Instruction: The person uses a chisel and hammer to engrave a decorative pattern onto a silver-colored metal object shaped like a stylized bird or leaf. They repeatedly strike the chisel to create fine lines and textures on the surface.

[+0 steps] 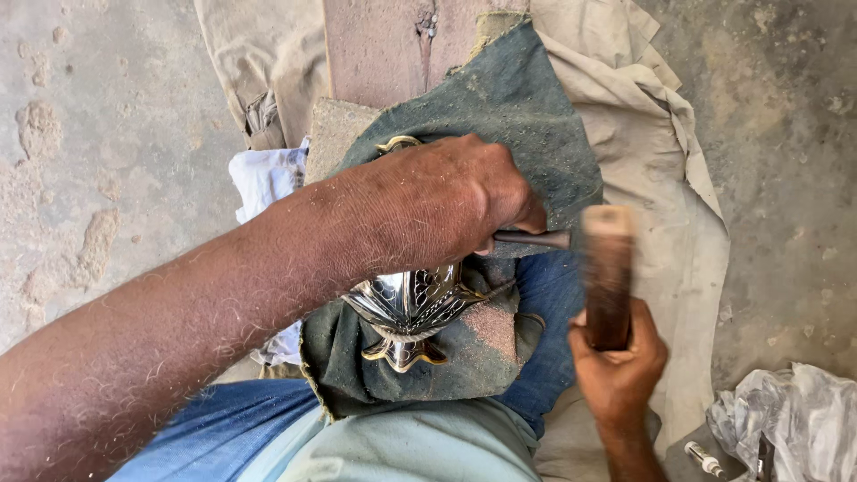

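Left hand (428,201) fingers gripping chisel (533,238) over engraved silvery vessel (409,308), right hand (618,361) clutching wooden mallet (608,272)

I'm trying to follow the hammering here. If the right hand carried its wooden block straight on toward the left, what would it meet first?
Most likely the butt end of the thin dark metal chisel pinched in the left hand. The right hand holds the brown wooden block just beside it; motion blur leaves the gap unclear.
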